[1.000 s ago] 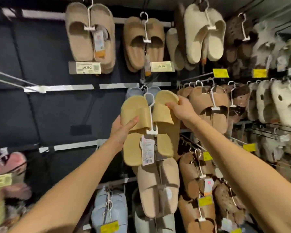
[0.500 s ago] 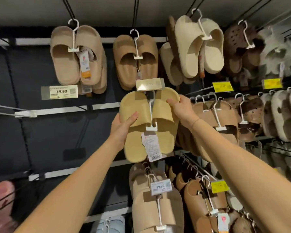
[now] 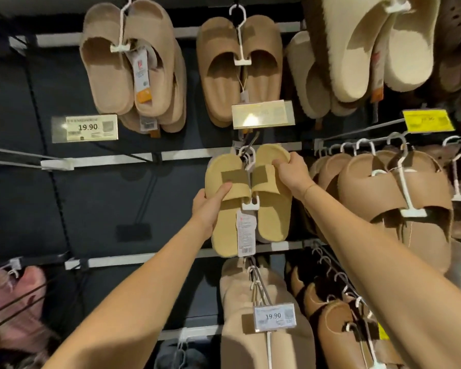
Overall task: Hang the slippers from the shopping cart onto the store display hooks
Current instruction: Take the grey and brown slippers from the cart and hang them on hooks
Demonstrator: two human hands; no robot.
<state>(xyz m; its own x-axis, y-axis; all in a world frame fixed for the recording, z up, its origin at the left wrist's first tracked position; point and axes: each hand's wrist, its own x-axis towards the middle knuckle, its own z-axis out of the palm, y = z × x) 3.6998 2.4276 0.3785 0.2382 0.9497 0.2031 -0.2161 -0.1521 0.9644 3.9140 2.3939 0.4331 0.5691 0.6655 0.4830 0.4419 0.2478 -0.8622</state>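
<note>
The yellow slippers (image 3: 246, 198) now sit higher against the display wall than they did a second ago: over that second both hands have lifted the pair from the level of the rail below until its white hanger (image 3: 249, 166) reaches the display hook (image 3: 250, 141) that juts out just under the glossy price tag (image 3: 262, 114). The left hand (image 3: 209, 202) holds the left slipper from below, thumb laid across its strap, so that grip is closed around the shoe; the right hand (image 3: 294, 173) pinches the toe edge of the right slipper, fingers curled over the rim. The hanger's curved top appears to be at or over the hook's tip, though glare and overlap keep me from telling whether it is truly seated. The paper label (image 3: 245, 234) dangles in front of the left slipper. Neighbouring tan slippers (image 3: 237, 67) hang above and a brown pair (image 3: 394, 206) crowds in on the right, just beside the right hand. By my reading the pair is near hanging but not yet released; the next move probably calls for easing the hanger loop along the hook before either hand lets go.
</note>
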